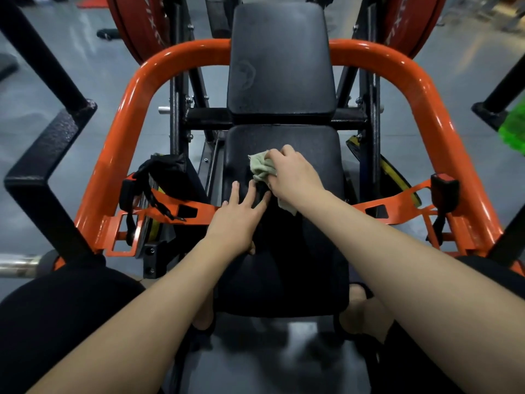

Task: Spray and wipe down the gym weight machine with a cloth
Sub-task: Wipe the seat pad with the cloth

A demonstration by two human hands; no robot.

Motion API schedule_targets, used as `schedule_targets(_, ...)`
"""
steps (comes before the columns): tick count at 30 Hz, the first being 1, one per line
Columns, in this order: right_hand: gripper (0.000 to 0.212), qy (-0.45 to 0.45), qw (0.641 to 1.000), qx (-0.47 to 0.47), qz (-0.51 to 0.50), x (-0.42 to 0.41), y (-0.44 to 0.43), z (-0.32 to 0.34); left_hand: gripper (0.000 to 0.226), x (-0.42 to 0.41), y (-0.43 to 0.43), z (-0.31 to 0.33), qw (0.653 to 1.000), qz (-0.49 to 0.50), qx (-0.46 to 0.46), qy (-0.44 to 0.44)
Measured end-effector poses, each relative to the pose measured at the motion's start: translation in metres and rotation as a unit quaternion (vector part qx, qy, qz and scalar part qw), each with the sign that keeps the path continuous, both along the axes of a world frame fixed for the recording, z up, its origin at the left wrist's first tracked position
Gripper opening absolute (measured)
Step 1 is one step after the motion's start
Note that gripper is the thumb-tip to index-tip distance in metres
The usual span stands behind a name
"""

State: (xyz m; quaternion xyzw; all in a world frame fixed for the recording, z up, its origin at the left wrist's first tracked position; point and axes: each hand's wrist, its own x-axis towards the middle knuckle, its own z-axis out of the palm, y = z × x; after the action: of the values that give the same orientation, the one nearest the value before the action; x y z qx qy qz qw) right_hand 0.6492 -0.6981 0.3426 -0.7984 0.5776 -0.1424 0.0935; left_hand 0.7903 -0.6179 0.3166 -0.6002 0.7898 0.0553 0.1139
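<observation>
The weight machine has a black padded seat (309, 251) and a black back pad (281, 61), framed by a curved orange bar (133, 103). My right hand (292, 177) grips a pale green cloth (261, 166) and holds it against the far half of the seat. My left hand (238, 217) rests flat on the seat's left side with its fingers spread, fingertips close to the cloth. No spray bottle is in view.
Orange seat-belt straps with black buckles hang on the left (133, 191) and right (443, 189) of the seat. Red weight plates (136, 21) stand at the back. Black frame posts (42, 155) flank both sides. My feet (366, 311) stand on the grey floor below the seat.
</observation>
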Motion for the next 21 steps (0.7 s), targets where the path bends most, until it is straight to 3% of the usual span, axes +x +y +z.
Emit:
schedule_targets(8, 0.036, 0.039, 0.998, -0.023, -0.035, -0.042, 0.015, 0.0, 0.131, 0.009, 0.004, 0.005, 1.0, -0.003, 0.006, 0.017)
schedule_targets(12, 0.041, 0.116, 0.991, 0.039, -0.051, -0.048, 0.027, 0.008, 0.104, 0.022, -0.004, 0.013, 0.999, -0.01, 0.011, 0.045)
schedule_targets(15, 0.058, 0.206, 0.973, 0.099, 0.045, -0.04, 0.062, 0.005, 0.1, 0.027, -0.005, 0.012, 0.999, -0.028, -0.008, 0.024)
schedule_targets(18, 0.074, 0.256, 0.932, 0.173, 0.19, -0.024, 0.11, -0.018, 0.103, 0.025, -0.003, 0.006, 0.999, -0.033, -0.017, 0.005)
schedule_targets(21, 0.067, 0.278, 0.898, 0.179, 0.29, -0.008, 0.143, -0.037, 0.108, 0.024, -0.004, 0.004, 0.999, -0.034, -0.011, -0.004)
